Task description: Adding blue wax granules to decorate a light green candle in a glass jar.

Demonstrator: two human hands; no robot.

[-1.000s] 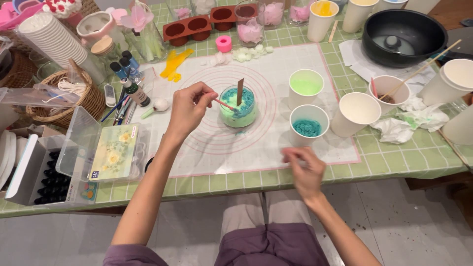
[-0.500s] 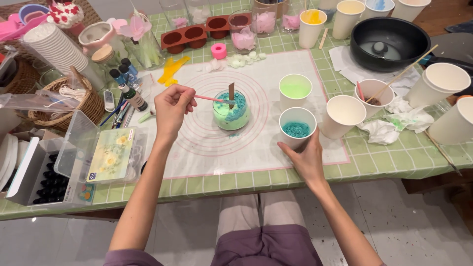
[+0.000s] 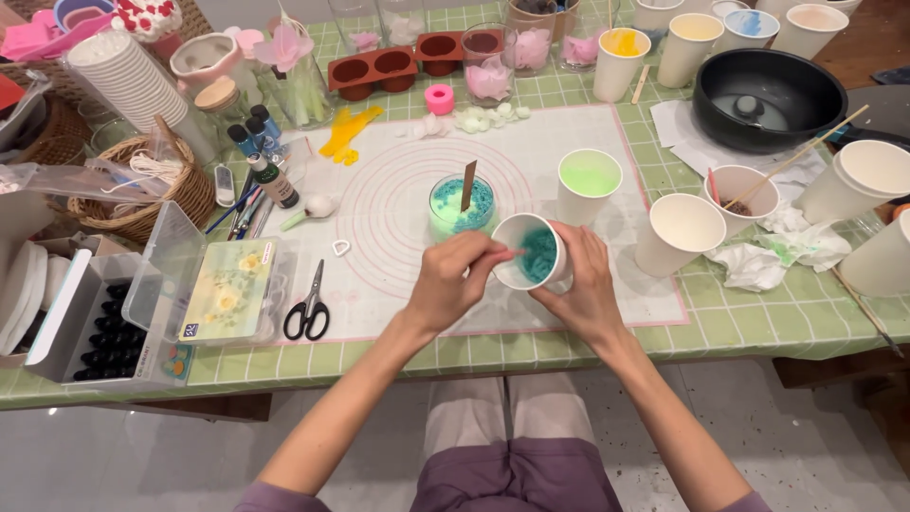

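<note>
Two hands meet over the bench point(image 3: 569, 341) — right hand point(image 3: 580, 284) grasping a tilted cup point(image 3: 533, 252) of teal granules, left hand point(image 3: 455, 283) fingers pinching a stick point(image 3: 504, 251) inside it.

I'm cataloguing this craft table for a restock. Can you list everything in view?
teal cup: 1, white with teal filling, held tilted over mat
stick: 1, thin, in teal cup
jar: 1, teal-filled with wooden wick, mat centre
green cup: 1, green filling, on mat
mat: 1, white with pink rings
pan: 1, black, far right
scissors: 1, black, mat's left edge
mould: 1, brown, far edge
left hand: grips stick
right hand: grips teal cup
</note>
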